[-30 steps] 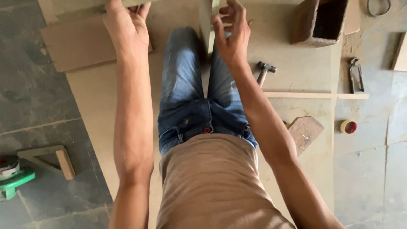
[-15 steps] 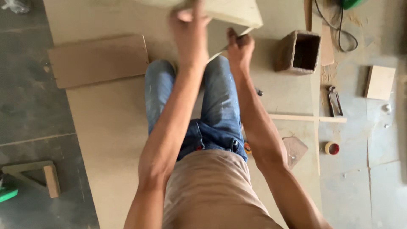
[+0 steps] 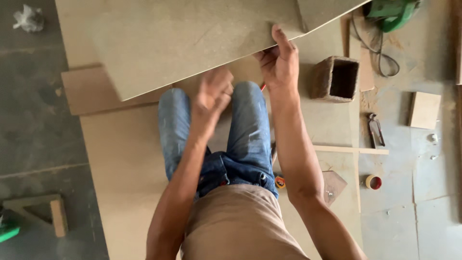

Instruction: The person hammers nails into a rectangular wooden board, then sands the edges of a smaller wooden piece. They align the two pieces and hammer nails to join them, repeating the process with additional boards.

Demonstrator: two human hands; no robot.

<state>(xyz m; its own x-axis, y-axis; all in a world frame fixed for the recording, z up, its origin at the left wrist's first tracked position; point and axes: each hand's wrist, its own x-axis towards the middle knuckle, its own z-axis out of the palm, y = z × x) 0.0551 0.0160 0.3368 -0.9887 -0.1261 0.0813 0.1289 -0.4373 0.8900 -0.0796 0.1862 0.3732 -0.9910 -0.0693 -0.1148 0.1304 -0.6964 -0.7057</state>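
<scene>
I sit on a large beige sheet (image 3: 120,163) on the floor, my jeans-clad legs stretched out ahead. A big beige board (image 3: 192,43) is tilted up over my knees. My right hand (image 3: 279,62) grips its near edge, fingers on the face. My left hand (image 3: 214,94) is blurred, just below the board's edge above my left knee, fingers curled, apparently off the board. A thin red thing (image 3: 263,87) pokes out beside my right hand.
A hollow brown block (image 3: 335,79) stands right of my legs. A green power tool (image 3: 392,12) with a cord lies at top right. Pliers (image 3: 375,130), a wood strip (image 3: 351,150), a tape roll (image 3: 373,182) and a square board offcut (image 3: 424,110) lie on the right.
The big board has risen and now covers the top of the view. My left hand has come off its edge and dropped toward my knee. My right hand stays on the board.
</scene>
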